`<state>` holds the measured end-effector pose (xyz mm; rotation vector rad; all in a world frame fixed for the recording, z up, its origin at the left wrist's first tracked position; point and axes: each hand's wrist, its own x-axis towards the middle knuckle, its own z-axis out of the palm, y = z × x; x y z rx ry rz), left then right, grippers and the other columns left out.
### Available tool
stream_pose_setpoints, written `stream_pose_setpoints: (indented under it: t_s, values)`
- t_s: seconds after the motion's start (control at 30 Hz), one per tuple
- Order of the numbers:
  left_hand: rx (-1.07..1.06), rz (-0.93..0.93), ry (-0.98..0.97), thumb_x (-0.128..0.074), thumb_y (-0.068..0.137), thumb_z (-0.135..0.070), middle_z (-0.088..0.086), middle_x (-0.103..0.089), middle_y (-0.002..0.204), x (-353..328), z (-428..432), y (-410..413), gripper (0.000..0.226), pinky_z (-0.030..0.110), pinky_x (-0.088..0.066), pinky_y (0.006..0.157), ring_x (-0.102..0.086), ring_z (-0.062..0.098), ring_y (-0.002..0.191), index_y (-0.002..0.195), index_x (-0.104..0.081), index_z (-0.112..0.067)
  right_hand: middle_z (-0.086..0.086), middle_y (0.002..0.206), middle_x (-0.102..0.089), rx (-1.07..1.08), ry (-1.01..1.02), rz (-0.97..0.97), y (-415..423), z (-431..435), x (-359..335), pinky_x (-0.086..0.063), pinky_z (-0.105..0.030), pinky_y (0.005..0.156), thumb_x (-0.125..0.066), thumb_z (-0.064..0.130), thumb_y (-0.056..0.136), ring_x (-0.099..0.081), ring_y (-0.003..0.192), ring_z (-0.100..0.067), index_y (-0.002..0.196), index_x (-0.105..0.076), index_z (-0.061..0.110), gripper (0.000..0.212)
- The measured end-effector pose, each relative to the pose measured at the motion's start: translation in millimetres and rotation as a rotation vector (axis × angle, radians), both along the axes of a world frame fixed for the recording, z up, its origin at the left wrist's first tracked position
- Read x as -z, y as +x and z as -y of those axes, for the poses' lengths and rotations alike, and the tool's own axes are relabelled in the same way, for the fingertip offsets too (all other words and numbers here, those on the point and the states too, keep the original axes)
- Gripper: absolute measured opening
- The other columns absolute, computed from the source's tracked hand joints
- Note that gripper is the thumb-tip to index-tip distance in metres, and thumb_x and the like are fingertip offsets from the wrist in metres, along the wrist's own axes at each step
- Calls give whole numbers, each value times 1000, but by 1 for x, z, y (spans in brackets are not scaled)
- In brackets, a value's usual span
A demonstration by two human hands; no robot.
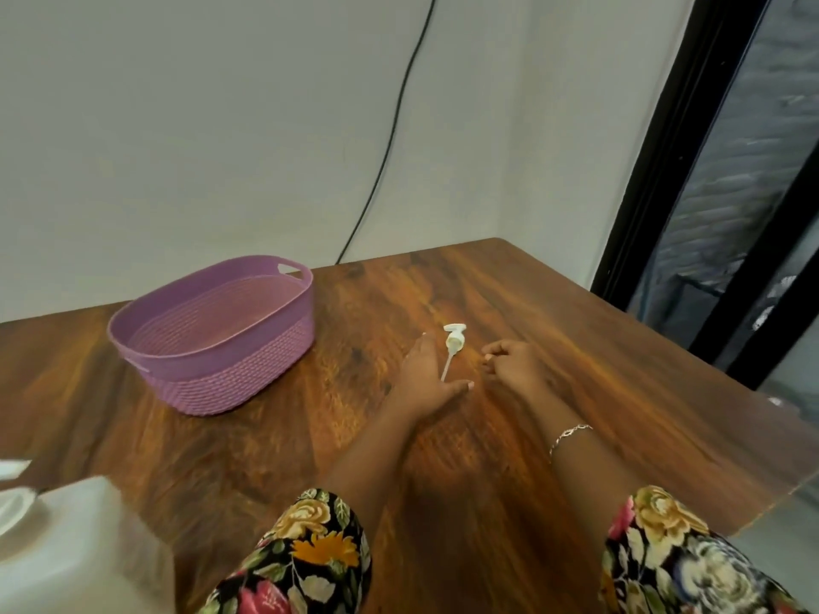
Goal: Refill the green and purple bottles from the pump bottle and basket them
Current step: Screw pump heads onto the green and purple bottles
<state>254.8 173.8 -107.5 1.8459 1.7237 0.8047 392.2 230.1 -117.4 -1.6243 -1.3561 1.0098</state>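
Where frame ends, white bottle [79, 547] blurred, cut off.

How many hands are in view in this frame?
2. The left hand rests open on the table, the pump head between its thumb and fingers; the right hand, fingers curled, lies just right of it.

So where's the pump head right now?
Head view: the pump head lies on the wooden table between the left hand and right hand, right of the purple basket.
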Motion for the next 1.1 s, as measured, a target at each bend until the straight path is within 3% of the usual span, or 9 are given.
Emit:
stream_pose_setpoints:
  t_s: [0.17,0.23,0.37,0.5,0.6,0.7,0.77,0.9,1.1]
  values:
    - [-2,183,-68,-81,70,-28,1,-51,124,7,-45,-2,75,27,-41,87,-50,19,112,131,-40,-14,-7,88,-56,-9,-90,-90,-15,-40,12,-43,-32,66,-44,-5,84,-51,74,-18,101,-60,10,28]
    - [26,245,-113,-81,70,-24,-3,-51,115,9,-55,-1,73,22,-37,79,-50,14,104,130,-41,-16,-6,84,-56,2,-118,-130,-22,-47,11,-40,-28,59,-42,-5,86,-48,67,-13,91,-59,11,23]
    - [69,278,-180,-81,70,-22,-3,-57,108,15,-63,2,71,26,-41,79,-55,17,103,130,-43,-19,-4,79,-57,6,-107,-165,-30,-53,11,-41,-24,57,-44,-7,86,-50,65,-13,93,-60,8,24]
    - [87,396,-196,-74,73,-2,-2,-62,92,16,-55,4,45,36,-53,82,-60,20,94,107,-52,-21,-7,83,-59,45,-95,-273,-36,-49,13,-43,-22,57,-46,-6,88,-52,67,-14,95,-58,9,20]
    - [85,433,-146,-74,65,-14,-2,-63,100,13,-46,6,61,42,-53,87,-60,20,97,119,-50,-23,-7,76,-61,119,-89,-376,-38,-43,12,-45,-24,56,-51,-3,89,-52,58,-14,90,-59,10,15]
    - [66,387,-60,-69,77,-10,-2,-57,114,4,-31,7,68,32,-45,90,-53,15,105,138,-40,-20,-14,81,-64,171,-39,-453,-40,-31,5,-51,-34,64,-63,-1,83,-58,62,-19,86,-61,8,9]
    - [48,399,18,-65,80,-6,2,-56,120,-3,-18,7,64,25,-41,86,-53,13,107,138,-40,-17,-18,88,-66,171,-10,-493,-41,-19,-3,-53,-40,72,-68,-1,78,-62,70,-24,80,-59,9,14]
    - [-11,438,123,-63,81,-13,-2,-52,130,-13,10,4,62,24,-41,91,-49,7,112,139,-39,-16,-18,87,-65,100,39,-540,-45,10,-26,-54,-32,60,-68,-7,76,-64,68,-23,82,-55,8,21]
    - [-37,385,275,-61,87,-11,0,-44,141,-22,57,-6,62,24,-37,103,-42,12,128,142,-35,-16,-15,92,-66,40,114,-455,-53,54,-53,-56,-41,79,-67,-14,71,-67,86,-29,87,-56,13,33]
